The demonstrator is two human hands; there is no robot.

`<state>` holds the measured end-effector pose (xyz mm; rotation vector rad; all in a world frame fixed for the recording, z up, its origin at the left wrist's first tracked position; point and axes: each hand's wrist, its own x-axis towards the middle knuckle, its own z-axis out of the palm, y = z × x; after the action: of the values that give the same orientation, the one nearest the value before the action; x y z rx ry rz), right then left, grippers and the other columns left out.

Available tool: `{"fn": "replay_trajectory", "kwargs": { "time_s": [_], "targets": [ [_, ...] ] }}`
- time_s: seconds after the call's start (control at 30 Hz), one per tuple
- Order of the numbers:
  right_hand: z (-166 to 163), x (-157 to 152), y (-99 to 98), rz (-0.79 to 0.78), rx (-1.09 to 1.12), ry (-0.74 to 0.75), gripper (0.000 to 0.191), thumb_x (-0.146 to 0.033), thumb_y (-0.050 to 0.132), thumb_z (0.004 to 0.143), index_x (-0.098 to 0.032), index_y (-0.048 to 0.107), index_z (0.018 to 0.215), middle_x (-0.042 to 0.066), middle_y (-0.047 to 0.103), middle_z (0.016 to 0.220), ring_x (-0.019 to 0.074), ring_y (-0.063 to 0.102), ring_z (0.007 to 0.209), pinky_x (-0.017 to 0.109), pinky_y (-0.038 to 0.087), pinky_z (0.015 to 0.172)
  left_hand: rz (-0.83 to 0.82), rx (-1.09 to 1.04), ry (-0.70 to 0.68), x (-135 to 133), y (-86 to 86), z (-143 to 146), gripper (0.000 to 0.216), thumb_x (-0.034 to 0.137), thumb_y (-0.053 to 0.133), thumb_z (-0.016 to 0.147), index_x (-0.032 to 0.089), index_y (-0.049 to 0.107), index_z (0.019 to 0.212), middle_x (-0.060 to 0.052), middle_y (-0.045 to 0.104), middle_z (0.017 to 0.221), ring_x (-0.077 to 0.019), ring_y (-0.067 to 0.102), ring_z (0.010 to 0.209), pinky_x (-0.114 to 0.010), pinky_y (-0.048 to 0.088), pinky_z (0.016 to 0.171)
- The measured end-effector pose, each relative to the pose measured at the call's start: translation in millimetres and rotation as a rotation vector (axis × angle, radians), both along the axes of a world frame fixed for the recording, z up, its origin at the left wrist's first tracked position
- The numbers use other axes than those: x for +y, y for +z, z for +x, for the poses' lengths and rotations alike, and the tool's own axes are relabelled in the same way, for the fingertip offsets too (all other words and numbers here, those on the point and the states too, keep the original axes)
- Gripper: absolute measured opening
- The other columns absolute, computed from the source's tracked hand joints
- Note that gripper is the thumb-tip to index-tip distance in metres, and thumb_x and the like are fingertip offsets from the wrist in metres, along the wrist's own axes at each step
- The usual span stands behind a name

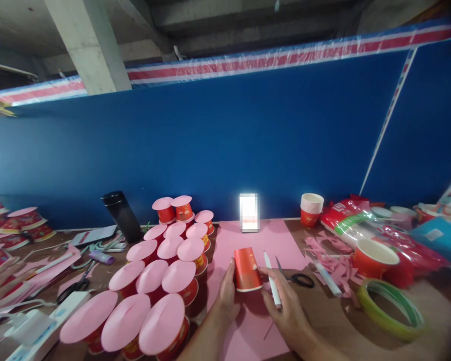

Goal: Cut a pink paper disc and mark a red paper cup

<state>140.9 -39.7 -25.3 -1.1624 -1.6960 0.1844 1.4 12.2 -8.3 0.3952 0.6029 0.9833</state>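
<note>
A red paper cup [247, 269] is upside down, its pale rim at the bottom, over pink paper [255, 238] in front of me. My left hand [227, 291] grips the cup from the left side. In my right hand [285, 303] is a white marker pen [272, 283], tip pointing up and away, while a fingertip touches or nearly touches the cup's right side. Just right of that hand lie black-handled scissors [302, 280], partly over the paper. To the left stand several red cups topped with pink paper discs [161, 321].
A green tape roll [366, 306], a single red cup [376, 255], pink paper scraps [334, 260] and a stack of cups [311, 209] are on the right. A black bottle [122, 215] and a white power strip [52, 326] are left. Another person's hand [3, 281] is at far left.
</note>
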Motion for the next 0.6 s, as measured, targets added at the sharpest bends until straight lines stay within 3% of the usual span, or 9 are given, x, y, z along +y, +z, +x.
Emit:
{"fn": "replay_trajectory", "kwargs": {
  "time_s": [0.17, 0.6],
  "targets": [
    [0.5, -0.9, 1.4, -0.008, 0.001, -0.002, 0.035, -0.018, 0.047, 0.088, -0.021, 0.051, 0.123, 0.01, 0.062, 0.12, 0.0226, 0.06, 0.11, 0.036, 0.051, 0.092, -0.004, -0.027, -0.012, 1.3, -3.7, 0.2, 0.052, 0.049, 0.054, 0.083, 0.006, 0.063, 0.113, -0.016, 0.072, 0.094, -0.0297, 0.066, 0.093, -0.041, 0.047, 0.091],
    [0.3, -0.5, -1.1, -0.008, -0.026, -0.017, 0.032, -0.02, 0.047, 0.089, -0.021, 0.05, 0.121, 0.01, 0.062, 0.118, 0.0224, 0.059, 0.109, 0.037, 0.051, 0.091, 0.043, -0.008, 0.015, -1.8, 6.4, 1.3, 0.045, 0.044, 0.055, 0.083, 0.006, 0.065, 0.104, -0.014, 0.072, 0.089, -0.0275, 0.067, 0.088, -0.037, 0.05, 0.084]
  ]
}}
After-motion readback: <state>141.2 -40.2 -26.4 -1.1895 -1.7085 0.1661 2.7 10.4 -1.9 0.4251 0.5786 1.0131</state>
